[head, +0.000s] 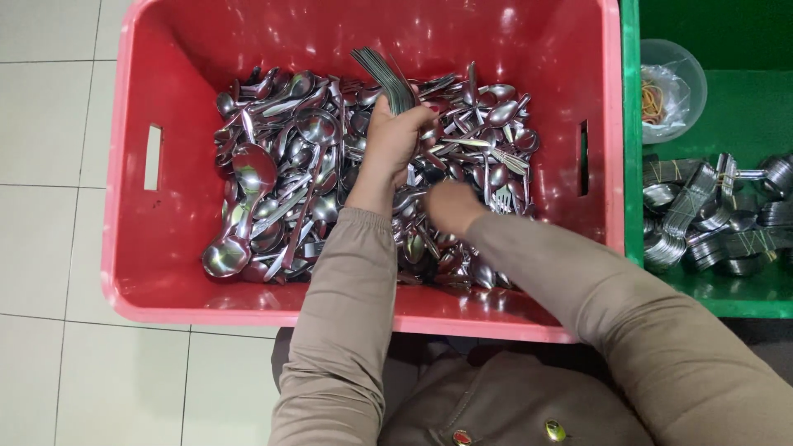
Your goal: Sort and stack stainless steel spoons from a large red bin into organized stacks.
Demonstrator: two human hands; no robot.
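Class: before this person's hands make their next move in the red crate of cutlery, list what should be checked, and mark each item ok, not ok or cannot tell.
1. Left hand grips the bunch of forks firmly: ok.
2. Right hand sharp enough to judge what it touches: not ok, blurred.
3. Loose spoons and forks remain in the red crate: ok.
4. Bundled cutlery lies in the green crate: ok.
5. Container of rubber bands within reach: cannot tell.

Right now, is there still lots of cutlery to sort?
Done: banded bundles lie in the green crate. In hand: the left hand grips a stack of forks; the blurred right hand reaches into the pile. Left: a big loose heap fills the red crate.
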